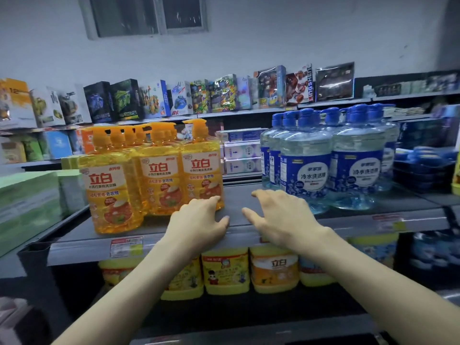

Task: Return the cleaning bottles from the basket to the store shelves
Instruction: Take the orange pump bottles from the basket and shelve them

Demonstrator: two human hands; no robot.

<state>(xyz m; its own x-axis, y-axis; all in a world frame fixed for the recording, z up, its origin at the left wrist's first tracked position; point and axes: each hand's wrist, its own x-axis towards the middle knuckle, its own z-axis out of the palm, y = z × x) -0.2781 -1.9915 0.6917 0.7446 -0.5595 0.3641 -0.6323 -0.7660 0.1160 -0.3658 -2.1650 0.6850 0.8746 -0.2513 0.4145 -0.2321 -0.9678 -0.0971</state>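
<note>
Both hands hold nothing, fingers loosely spread. The left hand [201, 217], at 9 o'clock, has its fingertips at the base of the orange bottles [159, 170]. The right hand [278, 215], at 3 o'clock, is near the blue bottles [311, 160]. Advisable: press rows square, labels forward. The bare grey shelf [239, 190] lies at 12 o'clock, with toy boxes [224, 95] above. The basket is unseen.

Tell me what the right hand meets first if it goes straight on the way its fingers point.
The right hand points into the gap between the orange bottles and the blue bottles. Over the bare shelf the way looks free; likely first are the pale boxes behind, though depth is unclear.
</note>
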